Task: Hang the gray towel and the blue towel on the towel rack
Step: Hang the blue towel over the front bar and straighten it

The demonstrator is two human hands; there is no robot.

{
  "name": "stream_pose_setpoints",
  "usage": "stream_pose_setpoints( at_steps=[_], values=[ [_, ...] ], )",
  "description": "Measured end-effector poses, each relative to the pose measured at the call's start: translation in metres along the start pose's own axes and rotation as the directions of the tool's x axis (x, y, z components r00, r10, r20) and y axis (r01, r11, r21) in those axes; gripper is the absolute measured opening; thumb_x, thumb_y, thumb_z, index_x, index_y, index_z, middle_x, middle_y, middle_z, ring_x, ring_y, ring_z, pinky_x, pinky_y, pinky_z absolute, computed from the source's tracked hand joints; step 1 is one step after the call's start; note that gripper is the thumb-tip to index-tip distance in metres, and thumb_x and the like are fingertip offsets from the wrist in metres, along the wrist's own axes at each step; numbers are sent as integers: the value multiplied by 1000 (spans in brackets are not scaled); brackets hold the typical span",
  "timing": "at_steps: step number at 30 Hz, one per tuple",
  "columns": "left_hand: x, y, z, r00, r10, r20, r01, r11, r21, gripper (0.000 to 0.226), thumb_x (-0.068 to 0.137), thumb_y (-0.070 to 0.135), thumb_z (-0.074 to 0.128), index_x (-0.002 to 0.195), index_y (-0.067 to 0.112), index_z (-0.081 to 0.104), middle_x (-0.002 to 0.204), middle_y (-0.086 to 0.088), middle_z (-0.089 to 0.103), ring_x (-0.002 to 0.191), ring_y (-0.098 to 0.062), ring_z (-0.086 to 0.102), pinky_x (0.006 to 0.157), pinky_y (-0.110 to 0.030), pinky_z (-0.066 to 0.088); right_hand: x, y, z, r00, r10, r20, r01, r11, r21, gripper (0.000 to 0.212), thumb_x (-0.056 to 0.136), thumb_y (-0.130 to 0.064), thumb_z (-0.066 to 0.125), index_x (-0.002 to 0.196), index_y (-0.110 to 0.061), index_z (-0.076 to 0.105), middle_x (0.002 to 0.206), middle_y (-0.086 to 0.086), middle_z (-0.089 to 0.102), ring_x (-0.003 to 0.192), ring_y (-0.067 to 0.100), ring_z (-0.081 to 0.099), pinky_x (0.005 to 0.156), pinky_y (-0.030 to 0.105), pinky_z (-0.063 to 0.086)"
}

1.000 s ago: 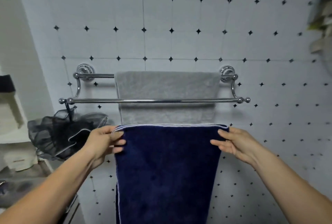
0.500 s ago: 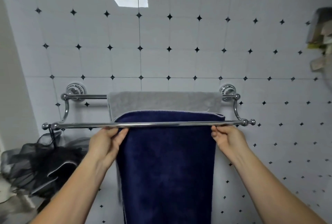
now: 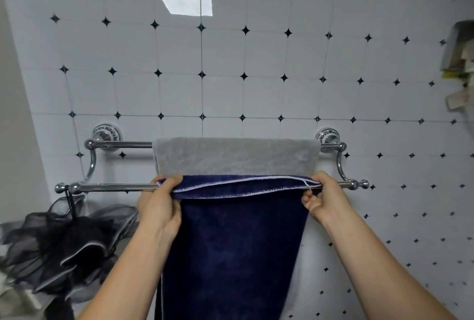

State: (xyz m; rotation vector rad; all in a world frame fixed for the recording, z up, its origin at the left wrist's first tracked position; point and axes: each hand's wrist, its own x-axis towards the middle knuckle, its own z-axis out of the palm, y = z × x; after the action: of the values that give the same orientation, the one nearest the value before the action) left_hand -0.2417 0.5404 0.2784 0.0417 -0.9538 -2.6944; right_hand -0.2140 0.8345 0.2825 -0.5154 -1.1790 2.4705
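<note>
A chrome double-bar towel rack [image 3: 115, 187] is fixed to the tiled wall. The gray towel [image 3: 236, 156] hangs over its back bar. The dark blue towel [image 3: 236, 248] is draped over the front bar, its white-stitched top edge folded across the bar and its length hanging down. My left hand [image 3: 160, 206] grips the blue towel's upper left corner at the bar. My right hand [image 3: 324, 199] pinches its upper right corner at the bar.
A black mesh bath sponge [image 3: 64, 245] hangs from the left end of the front bar. A shelf with items [image 3: 459, 63] juts out at the far right. The white tiled wall [image 3: 230, 63] with black diamonds fills the background.
Both hands have brought the blue towel's top edge up and over the front bar; a second ago it was held below the rack. The view has tilted upward.
</note>
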Motion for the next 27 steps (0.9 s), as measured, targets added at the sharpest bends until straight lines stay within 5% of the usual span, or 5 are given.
stream_pose_setpoints(
  at_steps=[5, 11, 14, 18, 27],
  values=[
    [-5, -1, -10, 998, 67, -2, -66, 992, 104, 25, 77, -8, 70, 71, 11, 56, 61, -2, 66, 58, -16, 67, 59, -25, 57, -9, -3, -7, 995, -63, -74, 51, 985, -164, 11, 71, -10, 69, 76, -12, 59, 57, 2, 49, 37, 10, 44, 37, 17, 39],
    [-2, 2, -24, 977, 57, -206, 27, 924, 382, 58, 57, 32, 93, 94, 9, 56, 66, -1, 50, 47, -14, 44, 40, -22, 36, -27, -19, -13, 997, 49, -67, -76, 870, -487, 33, 79, -42, 68, 61, -19, 50, 38, -7, 45, 24, 4, 28, 30, 8, 16],
    [-6, 8, -27, 986, 42, -162, 45, 865, 499, 55, 52, 51, 89, 60, 12, 52, 39, 4, 44, 36, -14, 31, 36, -13, 24, -33, -24, -8, 997, 72, -37, -81, 855, -512, 28, 91, -35, 58, 83, -9, 60, 36, -5, 53, 20, 2, 30, 28, 6, 15],
    [-7, 21, -21, 994, -44, -99, 95, 798, 596, 39, 72, 42, 82, 62, 15, 56, 37, 6, 55, 25, -8, 33, 34, -9, 25, -40, -21, -3, 994, -107, -9, 88, 856, -510, 21, 97, -20, 53, 102, -1, 59, 31, -6, 51, 20, 0, 35, 24, 9, 17],
    [-26, 20, -46, 1000, -7, -4, 8, 724, 690, 46, 85, 29, 73, 54, 12, 43, 34, 4, 44, 25, -7, 32, 31, -11, 22, -58, 10, -39, 955, -294, 48, 275, 805, -525, 32, 91, -26, 59, 65, -7, 63, 36, -6, 49, 31, 4, 35, 32, 15, 26]
  ],
)
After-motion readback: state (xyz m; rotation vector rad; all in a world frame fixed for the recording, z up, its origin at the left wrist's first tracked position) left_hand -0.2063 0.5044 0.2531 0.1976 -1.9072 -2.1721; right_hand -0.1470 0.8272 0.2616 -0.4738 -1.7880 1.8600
